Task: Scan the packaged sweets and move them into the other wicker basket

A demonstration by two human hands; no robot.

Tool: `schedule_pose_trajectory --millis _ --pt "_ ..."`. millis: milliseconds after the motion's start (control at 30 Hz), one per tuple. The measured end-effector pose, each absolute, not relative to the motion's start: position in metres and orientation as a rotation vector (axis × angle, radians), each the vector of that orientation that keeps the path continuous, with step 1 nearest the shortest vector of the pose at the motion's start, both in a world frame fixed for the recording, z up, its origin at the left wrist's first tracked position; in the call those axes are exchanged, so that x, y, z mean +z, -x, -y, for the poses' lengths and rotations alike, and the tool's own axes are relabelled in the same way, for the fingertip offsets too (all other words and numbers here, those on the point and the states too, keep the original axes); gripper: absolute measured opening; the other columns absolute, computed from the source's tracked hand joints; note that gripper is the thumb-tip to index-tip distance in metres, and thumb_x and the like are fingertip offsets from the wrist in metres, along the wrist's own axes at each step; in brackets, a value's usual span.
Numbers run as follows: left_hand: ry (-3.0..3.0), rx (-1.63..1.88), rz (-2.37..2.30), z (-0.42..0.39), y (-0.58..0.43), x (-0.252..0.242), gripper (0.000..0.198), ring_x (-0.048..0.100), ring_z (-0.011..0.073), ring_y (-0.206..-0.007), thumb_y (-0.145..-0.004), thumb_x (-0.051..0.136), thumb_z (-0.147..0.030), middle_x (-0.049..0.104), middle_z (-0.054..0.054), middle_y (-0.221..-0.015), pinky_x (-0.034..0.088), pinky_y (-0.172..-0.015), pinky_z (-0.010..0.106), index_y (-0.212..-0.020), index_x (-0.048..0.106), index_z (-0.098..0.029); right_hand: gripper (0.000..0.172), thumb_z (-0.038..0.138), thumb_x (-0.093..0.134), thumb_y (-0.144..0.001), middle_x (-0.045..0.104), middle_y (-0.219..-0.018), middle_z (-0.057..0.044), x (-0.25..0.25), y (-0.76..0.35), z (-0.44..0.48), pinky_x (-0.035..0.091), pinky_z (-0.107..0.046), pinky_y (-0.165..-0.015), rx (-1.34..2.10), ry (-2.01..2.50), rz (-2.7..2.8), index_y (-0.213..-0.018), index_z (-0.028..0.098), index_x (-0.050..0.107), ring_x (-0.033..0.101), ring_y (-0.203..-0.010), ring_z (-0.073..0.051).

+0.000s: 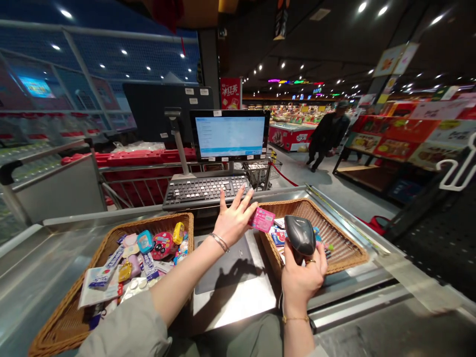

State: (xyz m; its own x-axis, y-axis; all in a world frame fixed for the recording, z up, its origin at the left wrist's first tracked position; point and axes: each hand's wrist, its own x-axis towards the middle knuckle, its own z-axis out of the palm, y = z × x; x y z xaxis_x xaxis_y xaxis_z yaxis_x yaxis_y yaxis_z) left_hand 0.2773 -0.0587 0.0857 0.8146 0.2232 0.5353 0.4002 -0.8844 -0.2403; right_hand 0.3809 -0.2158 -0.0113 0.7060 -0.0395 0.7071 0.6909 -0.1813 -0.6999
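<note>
My left hand (234, 218) reaches across the counter and pinches a small pink packet (262, 219) over the near-left corner of the right wicker basket (342, 243); its other fingers are spread. My right hand (303, 275) is wrapped round the handle of a dark barcode scanner (299, 234), whose head points toward the pink packet. A few small packets (278, 237) lie inside the right basket. The left wicker basket (111, 238) is full of several small colourful packaged items (148, 248).
A keyboard (204, 190) and a lit checkout screen (229, 135) stand behind the baskets on the steel counter (44, 267). A dark scanner plate (230, 267) lies between the baskets. Red shopping carts (137, 163) stand behind. A person (325, 136) walks in the aisle beside display shelves (409, 134).
</note>
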Motion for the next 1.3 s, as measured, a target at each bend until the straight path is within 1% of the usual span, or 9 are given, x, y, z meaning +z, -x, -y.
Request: schedule_pose_trajectory --millis 100,233,333,467,567,733,1000,1167,1300 --pt "2.654 -0.742 0.401 0.064 -0.301 0.086 0.060 0.005 0.0306 -0.151 -0.089 0.062 -0.034 0.024 0.007 -0.160 -0.015 -0.109 0.074 -0.145 0.042 -0.031 0.040 0.044 0.076 -0.075 0.068 -0.111 -0.024 -0.009 -0.382 0.216 0.042 -0.058 -0.105 -0.795 1.661 0.372 -0.093 0.009 0.070 0.052 -0.127 -0.039" --pt "2.664 -0.795 0.423 0.075 -0.330 0.081 0.062 0.003 0.0299 -0.152 -0.093 0.055 -0.039 0.021 0.005 -0.162 -0.014 -0.111 0.073 -0.150 0.033 -0.033 0.038 0.045 0.077 -0.073 0.069 -0.110 -0.023 -0.008 -0.383 0.216 0.046 -0.056 -0.103 -0.829 1.669 0.262 -0.089 0.011 0.072 0.054 -0.125 -0.040" --pt "2.678 -0.803 0.432 0.082 -0.340 0.075 0.059 0.004 0.0296 -0.152 -0.095 0.049 -0.044 0.021 0.005 -0.162 -0.010 -0.112 0.073 -0.151 0.032 -0.033 0.040 0.047 0.078 -0.071 0.067 -0.116 -0.024 -0.008 -0.382 0.216 0.048 -0.055 -0.101 -0.806 1.682 0.198 -0.088 0.011 0.072 0.055 -0.125 -0.040" --pt "2.697 -0.798 0.444 0.086 -0.333 0.070 0.060 0.004 0.0289 -0.152 -0.095 0.047 -0.049 0.021 0.007 -0.162 -0.012 -0.112 0.073 -0.150 0.034 -0.029 0.038 0.047 0.077 -0.072 0.070 -0.107 -0.023 -0.010 -0.383 0.216 0.046 -0.057 -0.103 -0.814 1.689 0.221 -0.083 0.011 0.072 0.056 -0.123 -0.041" --pt "2.721 -0.802 0.487 0.085 -0.319 0.071 0.059 0.007 0.0305 -0.152 -0.094 0.051 -0.048 0.023 0.008 -0.161 -0.013 -0.112 0.072 -0.147 0.040 -0.027 0.037 0.045 0.078 -0.073 0.071 -0.105 -0.022 -0.011 -0.383 0.214 0.045 -0.058 -0.104 -0.835 1.673 0.275 -0.088 0.011 0.072 0.056 -0.123 -0.041" --pt "2.760 -0.821 0.640 0.082 -0.286 0.076 0.058 0.015 0.0334 -0.150 -0.093 0.052 -0.049 0.027 0.010 -0.160 -0.008 -0.112 0.074 -0.146 0.043 -0.027 0.045 0.045 0.077 -0.074 0.066 -0.116 -0.027 -0.011 -0.379 0.212 0.045 -0.059 -0.103 -0.821 1.674 0.318 -0.095 0.006 0.072 0.054 -0.125 -0.041" --pt "2.763 -0.792 0.820 0.077 -0.220 0.068 0.053 0.022 0.0358 -0.148 -0.092 0.054 -0.045 0.031 0.012 -0.158 0.004 -0.112 0.075 -0.142 0.049 -0.026 0.044 0.045 0.071 -0.079 0.067 -0.115 -0.023 -0.004 -0.358 0.207 0.040 -0.058 -0.107 -0.667 1.677 0.543 -0.103 0.008 0.069 0.052 -0.127 -0.037" --pt "2.747 -0.740 0.950 0.075 -0.174 0.059 0.054 0.020 0.0348 -0.149 -0.094 0.053 -0.041 0.030 0.012 -0.159 0.008 -0.111 0.075 -0.144 0.044 -0.026 0.052 0.044 0.069 -0.081 0.065 -0.120 -0.022 -0.001 -0.340 0.201 0.039 -0.056 -0.108 -0.516 1.660 0.685 -0.117 0.008 0.065 0.048 -0.131 -0.035" --pt "2.731 -0.711 1.071 0.073 -0.140 0.054 0.059 0.022 0.0353 -0.148 -0.093 0.054 -0.040 0.030 0.014 -0.158 0.010 -0.111 0.076 -0.148 0.038 -0.025 0.043 0.042 0.068 -0.082 0.067 -0.118 -0.018 0.000 -0.322 0.192 0.039 -0.054 -0.108 -0.415 1.629 0.796 -0.113 0.011 0.068 0.046 -0.132 -0.032"
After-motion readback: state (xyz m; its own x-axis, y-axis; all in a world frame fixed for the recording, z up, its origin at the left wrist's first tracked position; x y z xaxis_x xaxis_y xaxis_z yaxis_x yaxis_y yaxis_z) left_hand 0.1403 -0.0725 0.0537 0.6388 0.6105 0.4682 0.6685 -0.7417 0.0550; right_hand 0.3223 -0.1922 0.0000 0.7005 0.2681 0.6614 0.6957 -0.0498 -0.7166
